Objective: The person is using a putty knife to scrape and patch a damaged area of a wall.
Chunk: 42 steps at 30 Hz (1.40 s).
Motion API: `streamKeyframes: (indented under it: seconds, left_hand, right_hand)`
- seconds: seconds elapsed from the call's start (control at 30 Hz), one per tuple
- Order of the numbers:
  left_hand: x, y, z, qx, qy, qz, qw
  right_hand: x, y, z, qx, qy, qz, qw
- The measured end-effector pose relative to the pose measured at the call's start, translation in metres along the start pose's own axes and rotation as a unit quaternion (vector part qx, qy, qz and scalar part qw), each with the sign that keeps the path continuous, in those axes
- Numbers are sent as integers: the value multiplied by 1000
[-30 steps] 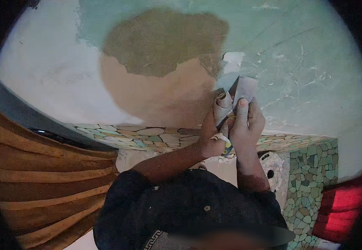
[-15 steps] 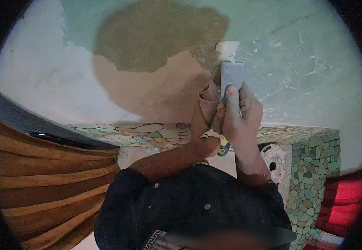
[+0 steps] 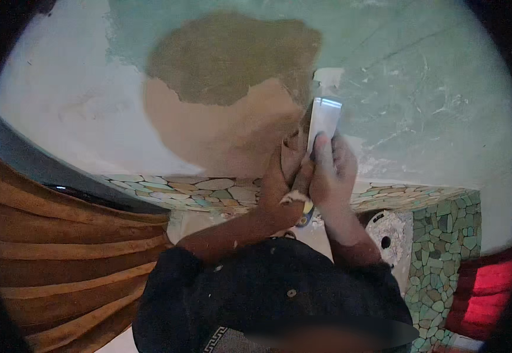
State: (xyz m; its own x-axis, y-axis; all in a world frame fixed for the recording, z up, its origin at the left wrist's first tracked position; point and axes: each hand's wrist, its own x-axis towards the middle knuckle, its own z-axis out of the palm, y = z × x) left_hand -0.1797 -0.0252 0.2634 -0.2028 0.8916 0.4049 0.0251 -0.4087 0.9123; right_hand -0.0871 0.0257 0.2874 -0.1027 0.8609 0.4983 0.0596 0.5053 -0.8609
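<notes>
My right hand [image 3: 331, 176] is closed round a putty knife [image 3: 325, 117], its thumb pressed along the flat, shiny metal blade, which points up the wall. Beside it my left hand [image 3: 294, 170], dusty and smeared with pale putty, is closed on a yellow and blue handle [image 3: 305, 219] whose butt end sticks out below. Whether handle and blade belong to one tool cannot be made out, as the hands overlap. Just beyond the blade's edge lies a small patch of white putty [image 3: 329, 77] on the green wall [image 3: 397, 70]. Blade and patch look slightly apart.
White filler [image 3: 85, 112] coats the wall's left part, with a large rounded shadow over the middle. A stone-pattern band [image 3: 197, 187] runs below. A putty-crusted white round object with a dark hole [image 3: 392, 253] stands at right. Brown draped cloth [image 3: 73, 253] hangs left, red cloth [image 3: 482, 288] right.
Both hands have come slightly down and left, toward my body. The blade has tilted and now catches bright light; a little more wall shows between its edge and the putty patch.
</notes>
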Motion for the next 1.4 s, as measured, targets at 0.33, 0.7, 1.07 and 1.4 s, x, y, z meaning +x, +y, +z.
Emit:
streamKeyframes:
  seconds: [0.33, 0.7, 1.07, 1.4]
  left_hand:
    - [-6, -11, -10, 75, -29, 79, 994]
    - [15, -11, 5, 105, 60, 198, 973]
    - [14, -5, 2, -46, -36, 110, 992]
    - [-38, -103, -18, 106, -93, 32, 989]
  right_hand:
    - [-11, 8, 5, 141, 3, 59, 988]
    - [15, -21, -1, -59, -10, -15, 998]
    - [12, -18, -4, 33, -33, 36, 998]
    - [-44, 72, 6, 13, -20, -2, 1000]
